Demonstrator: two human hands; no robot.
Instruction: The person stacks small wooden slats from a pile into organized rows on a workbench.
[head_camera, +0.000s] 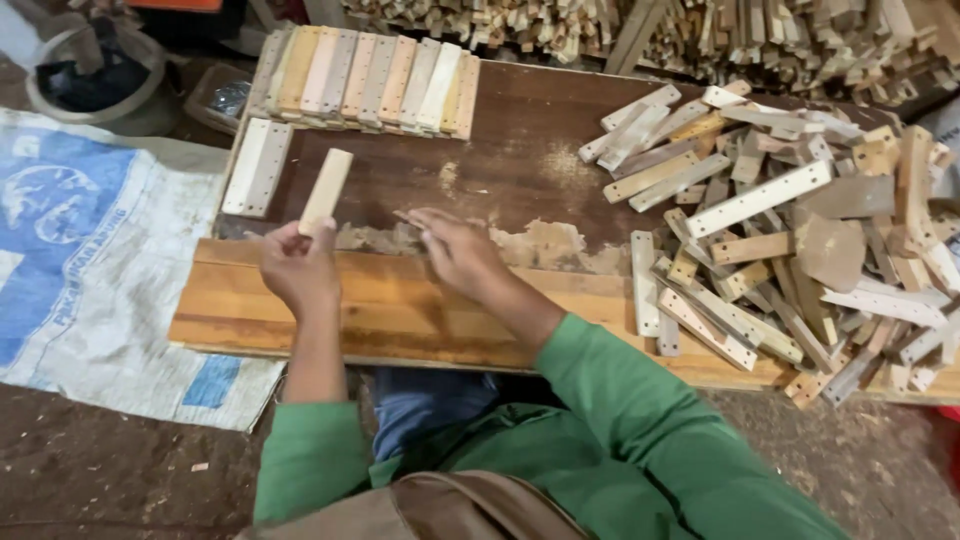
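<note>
Left hand (297, 262) pinching upright slat (326, 190) above board (400, 300), right hand (455, 250) fingers pressed on thin stick (410, 219), loose slat heap (800, 230) right, sorted row (370, 80) behind.

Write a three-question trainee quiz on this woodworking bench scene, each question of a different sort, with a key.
1. True or false: the left hand holds a short wooden slat upright above the work board.
2. Multiple choice: where does the loose heap of drilled wooden strips lie? A) on the person's right, B) on the woven sack, C) in the basin.
3. Fill in: the neat row of sorted slats lies at the ___ edge of the bench, away from the person.

Key
1. True.
2. A.
3. Far. The right hand pinches something thin that is too small to identify.
</note>
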